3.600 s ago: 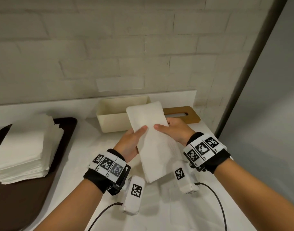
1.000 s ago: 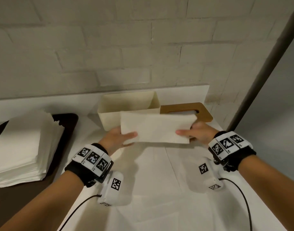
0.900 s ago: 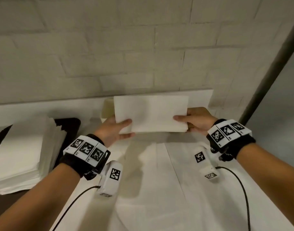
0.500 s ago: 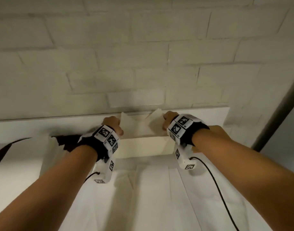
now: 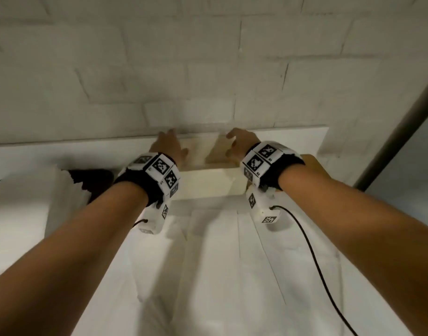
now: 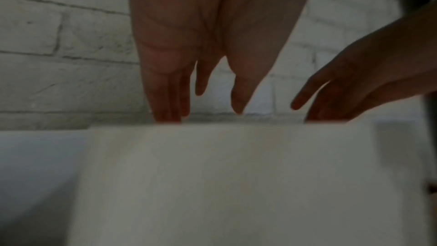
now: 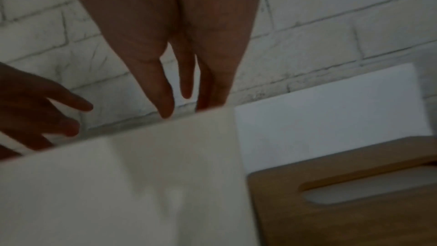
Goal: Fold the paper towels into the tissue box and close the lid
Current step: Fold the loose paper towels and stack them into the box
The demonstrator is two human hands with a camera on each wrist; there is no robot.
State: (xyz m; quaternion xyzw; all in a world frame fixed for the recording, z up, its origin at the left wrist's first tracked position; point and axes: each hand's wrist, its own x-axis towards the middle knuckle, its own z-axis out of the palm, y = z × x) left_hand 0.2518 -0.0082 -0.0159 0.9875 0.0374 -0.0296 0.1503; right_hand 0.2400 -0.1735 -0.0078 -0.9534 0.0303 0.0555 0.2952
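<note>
- My left hand (image 5: 170, 147) reaches over the near wall of the tissue box (image 5: 208, 184), fingers (image 6: 163, 100) straight and pointing down into its open top, gripping nothing.
- My right hand (image 5: 239, 147) does the same at the box's right end, fingers (image 7: 165, 96) loose and extended downward, also gripping nothing.
- The cream box stands at the far edge of the white table (image 5: 232, 275), against the brick wall (image 5: 208, 69).
- I cannot see the folded towel from any view; the box's walls hide the inside.
- The wooden lid (image 7: 343, 194), with its long slot, lies flat on the table just right of the box, not on it.
- The stack of paper towels (image 5: 26, 214) sits on a dark tray (image 5: 94, 180) at the left, well apart from the box.
</note>
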